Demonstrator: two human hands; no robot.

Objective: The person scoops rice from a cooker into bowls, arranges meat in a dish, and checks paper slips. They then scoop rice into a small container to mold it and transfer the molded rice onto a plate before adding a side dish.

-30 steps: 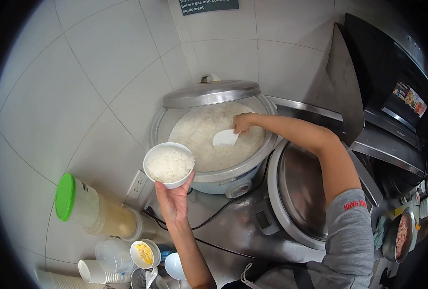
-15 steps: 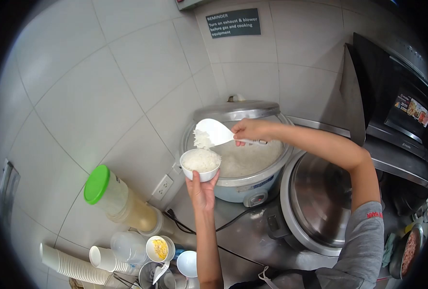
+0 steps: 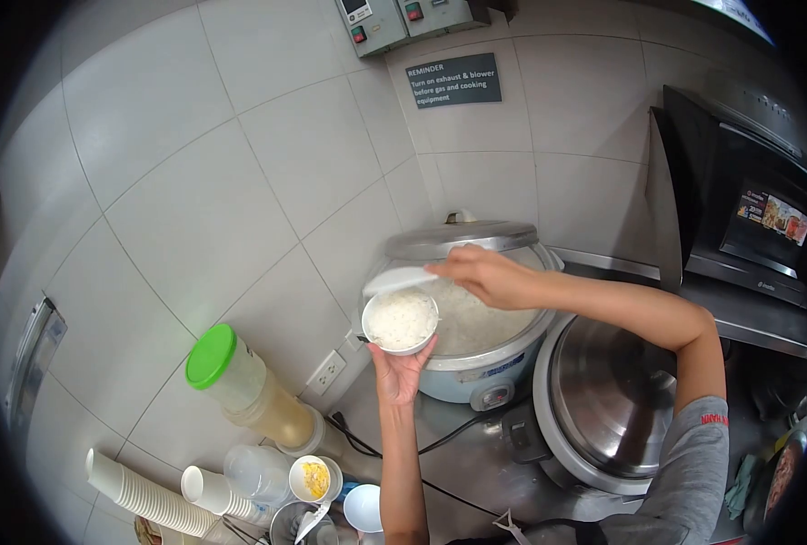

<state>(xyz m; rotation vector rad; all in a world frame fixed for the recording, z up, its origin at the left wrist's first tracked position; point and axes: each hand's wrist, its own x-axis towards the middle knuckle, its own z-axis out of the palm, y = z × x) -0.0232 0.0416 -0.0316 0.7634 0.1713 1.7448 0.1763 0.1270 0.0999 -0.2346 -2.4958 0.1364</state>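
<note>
My left hand (image 3: 400,371) holds up a small white bowl (image 3: 398,350) from below, its fingers round the base. White rice (image 3: 402,320) fills the bowl in a mound. My right hand (image 3: 487,275) grips a white rice paddle (image 3: 398,280), whose flat blade sits at the bowl's far rim, over the rice. Behind both hands stands a light-blue rice cooker (image 3: 455,385) with cooked rice inside. Its metal lid (image 3: 463,238) is tipped back toward the wall.
A second cooker with a shut steel lid (image 3: 603,391) stands to the right. At lower left are stacked paper cups (image 3: 149,495), a green-lidded container (image 3: 211,356), and a cup of yellow food (image 3: 314,479). A black cord (image 3: 449,438) crosses the steel counter. A black oven (image 3: 758,209) is at right.
The paddle has turned from broadside to nearly edge-on and dropped to the bowl's rim. The rice that hung from its blade now lies in the bowl. The camera view has tilted up.
</note>
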